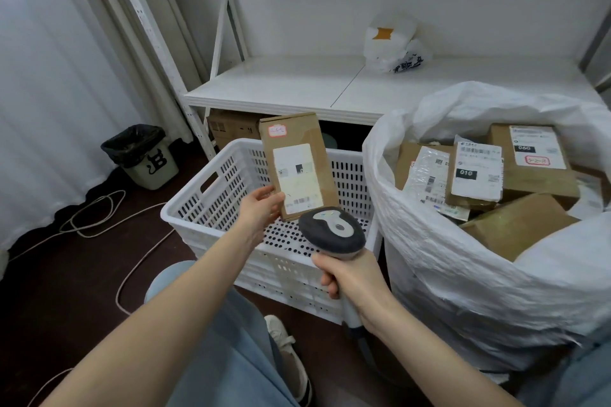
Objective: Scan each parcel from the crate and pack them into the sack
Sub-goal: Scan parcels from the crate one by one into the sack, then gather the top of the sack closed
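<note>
At frame centre your left hand (pixel 261 205) is pinching the parcel (pixel 299 165) upright over the crate (pixel 211 208); your right hand (pixel 352 277) is gripping the scanner (pixel 332 232). Aim at the lower barcode, label squarely facing it, then drop it into the sack (pixel 463 291) at right.

Light-blue jeans (pixel 231 357); white sneaker (pixel 285 342)
</note>
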